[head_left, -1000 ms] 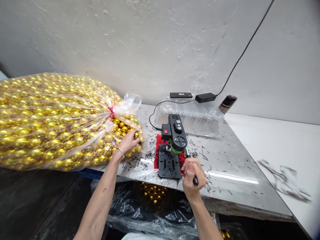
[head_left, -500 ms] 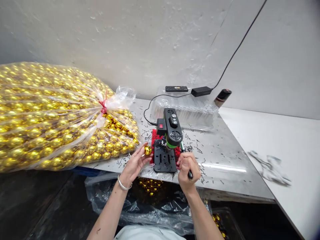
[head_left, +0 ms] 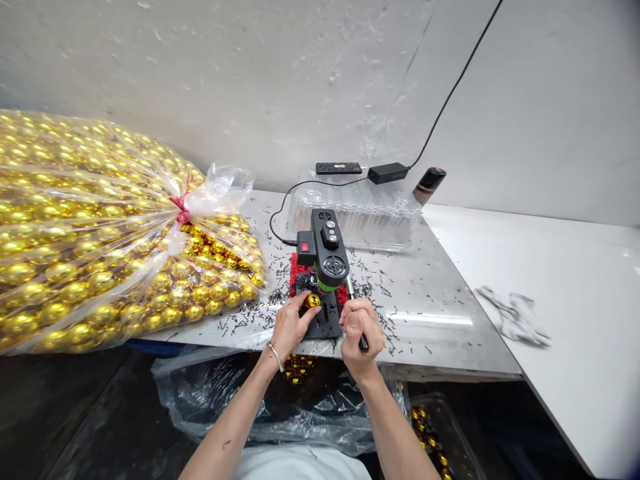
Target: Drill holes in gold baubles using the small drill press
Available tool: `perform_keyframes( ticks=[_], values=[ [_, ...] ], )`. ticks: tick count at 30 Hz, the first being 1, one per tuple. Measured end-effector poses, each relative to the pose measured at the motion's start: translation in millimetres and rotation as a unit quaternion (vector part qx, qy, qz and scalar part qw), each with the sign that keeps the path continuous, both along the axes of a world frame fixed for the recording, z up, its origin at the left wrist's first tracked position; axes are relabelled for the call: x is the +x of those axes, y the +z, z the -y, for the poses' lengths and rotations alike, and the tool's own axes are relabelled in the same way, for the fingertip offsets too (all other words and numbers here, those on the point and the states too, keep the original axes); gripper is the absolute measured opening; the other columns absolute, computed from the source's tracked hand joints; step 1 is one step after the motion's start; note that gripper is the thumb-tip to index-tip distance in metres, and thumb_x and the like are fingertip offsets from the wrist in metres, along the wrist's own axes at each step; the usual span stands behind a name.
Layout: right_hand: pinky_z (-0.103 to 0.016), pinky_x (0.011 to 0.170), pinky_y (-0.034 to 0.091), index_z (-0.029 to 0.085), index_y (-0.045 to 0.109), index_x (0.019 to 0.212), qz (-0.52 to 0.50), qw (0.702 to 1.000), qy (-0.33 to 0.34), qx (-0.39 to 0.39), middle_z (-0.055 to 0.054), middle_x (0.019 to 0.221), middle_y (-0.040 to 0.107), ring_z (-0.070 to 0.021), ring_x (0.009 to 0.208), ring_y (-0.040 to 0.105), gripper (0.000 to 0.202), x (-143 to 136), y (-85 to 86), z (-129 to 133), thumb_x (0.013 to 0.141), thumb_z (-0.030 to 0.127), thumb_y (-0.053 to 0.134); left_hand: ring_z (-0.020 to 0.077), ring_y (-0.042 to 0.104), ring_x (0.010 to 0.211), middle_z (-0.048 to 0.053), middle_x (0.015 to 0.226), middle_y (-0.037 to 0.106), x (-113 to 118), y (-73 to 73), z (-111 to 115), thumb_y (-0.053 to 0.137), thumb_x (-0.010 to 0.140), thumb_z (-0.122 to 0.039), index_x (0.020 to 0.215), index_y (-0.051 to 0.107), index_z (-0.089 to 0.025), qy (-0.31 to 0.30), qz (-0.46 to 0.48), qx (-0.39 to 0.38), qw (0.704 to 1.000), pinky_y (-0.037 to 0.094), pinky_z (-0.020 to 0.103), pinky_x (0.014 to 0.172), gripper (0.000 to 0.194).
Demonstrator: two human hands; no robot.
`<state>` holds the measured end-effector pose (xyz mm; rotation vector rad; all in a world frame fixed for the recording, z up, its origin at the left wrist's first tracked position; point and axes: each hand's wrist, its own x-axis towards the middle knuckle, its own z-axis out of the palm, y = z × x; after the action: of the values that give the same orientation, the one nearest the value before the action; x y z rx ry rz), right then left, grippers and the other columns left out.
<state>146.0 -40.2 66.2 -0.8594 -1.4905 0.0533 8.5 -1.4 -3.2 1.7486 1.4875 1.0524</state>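
Observation:
Between the thumb and fingers of my left hand point(head_left: 291, 325) is a shiny gold ball point(head_left: 313, 301), held over the black base plate point(head_left: 325, 325) of a small bench machine. The machine's black head point(head_left: 330, 250) stands just above and behind the ball. My right hand point(head_left: 363, 333) is wrapped round the black-ended lever handle point(head_left: 363, 343) at the machine's right side. A red mat point(head_left: 295, 270) shows under the machine. Dark shavings lie scattered around it on the metal tabletop point(head_left: 425, 333).
A large clear bag of gold balls point(head_left: 100, 247) fills the left side. Behind the machine are a clear plastic tray point(head_left: 360, 220), a power adapter point(head_left: 388, 173) and a dark-capped can point(head_left: 430, 185). White gloves point(head_left: 515, 317) lie right. An open plastic bag point(head_left: 225, 393) hangs below the edge.
My left hand has brought the gold ball rightward from beside the base plate to over it, beneath the machine head. The right hand keeps its hold on the handle. The view has shifted slightly.

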Motion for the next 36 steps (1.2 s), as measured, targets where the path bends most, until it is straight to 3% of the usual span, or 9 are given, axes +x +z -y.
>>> perform_keyframes(
  ticks=[10, 14, 19, 28, 32, 36],
  values=[
    [-0.027, 0.055, 0.042, 0.021, 0.045, 0.067, -0.003, 1.0, 0.0, -0.007, 0.0, 0.068, 0.051, -0.0129, 0.063, 0.051, 0.027, 0.3, -3.1, 1.0, 0.091, 0.009, 0.042, 0.0268, 0.063, 0.102, 0.011, 0.109, 0.072, 6.2, -10.6, 3.2, 0.066, 0.087, -0.035, 0.114, 0.068, -0.02, -0.018, -0.07, 0.096, 0.993, 0.047, 0.043, 0.093, 0.031],
    [-0.029, 0.057, 0.044, 0.021, 0.044, 0.068, 0.006, 1.0, 0.001, -0.001, 0.0, 0.067, 0.051, -0.0128, 0.061, 0.05, 0.027, 2.3, -14.6, -0.1, 0.093, 0.014, 0.041, 0.0263, 0.062, 0.101, 0.011, 0.108, 0.072, 6.0, -13.4, 1.9, 0.066, 0.088, -0.036, 0.114, 0.068, -0.019, -0.022, -0.062, 0.101, 0.993, 0.045, 0.043, 0.093, 0.032],
    [-0.037, 0.075, 0.052, 0.022, 0.044, 0.069, 0.052, 0.998, -0.024, 0.007, 0.0, 0.068, 0.053, -0.013, 0.063, 0.053, 0.03, 5.0, -32.6, -2.6, 0.098, 0.023, 0.036, 0.0256, 0.062, 0.1, 0.009, 0.107, 0.072, 5.5, -13.8, 2.2, 0.067, 0.087, -0.036, 0.114, 0.069, -0.021, -0.025, -0.058, 0.096, 0.993, 0.045, 0.043, 0.093, 0.031],
    [-0.041, 0.083, 0.054, 0.022, 0.045, 0.07, 0.019, 0.999, -0.02, 0.031, 0.001, 0.071, 0.053, -0.0116, 0.063, 0.058, 0.033, 5.4, -58.6, -9.0, 0.1, 0.027, 0.031, 0.0256, 0.062, 0.099, 0.009, 0.106, 0.073, 5.8, -13.1, 3.0, 0.067, 0.087, -0.037, 0.114, 0.069, -0.021, -0.022, -0.047, 0.091, 0.994, 0.046, 0.042, 0.092, 0.032],
    [-0.037, 0.076, 0.054, 0.022, 0.045, 0.071, 0.068, 0.997, -0.004, 0.031, 0.001, 0.073, 0.053, -0.0124, 0.067, 0.06, 0.032, 7.5, -56.9, -9.5, 0.1, 0.025, 0.031, 0.0256, 0.062, 0.099, 0.009, 0.106, 0.072, 5.8, -13.5, 3.0, 0.066, 0.087, -0.037, 0.115, 0.069, -0.021, -0.02, -0.042, 0.087, 0.995, 0.046, 0.043, 0.093, 0.032],
    [-0.033, 0.067, 0.05, 0.021, 0.044, 0.067, 0.029, 0.999, -0.001, 0.035, 0.001, 0.069, 0.051, -0.0122, 0.062, 0.054, 0.032, 5.9, -34.9, -8.1, 0.098, 0.022, 0.036, 0.0259, 0.063, 0.099, 0.009, 0.105, 0.073, 7.7, -13.0, 0.6, 0.069, 0.085, -0.035, 0.113, 0.07, -0.02, -0.02, -0.038, 0.086, 0.995, 0.047, 0.044, 0.093, 0.031]
  ],
)
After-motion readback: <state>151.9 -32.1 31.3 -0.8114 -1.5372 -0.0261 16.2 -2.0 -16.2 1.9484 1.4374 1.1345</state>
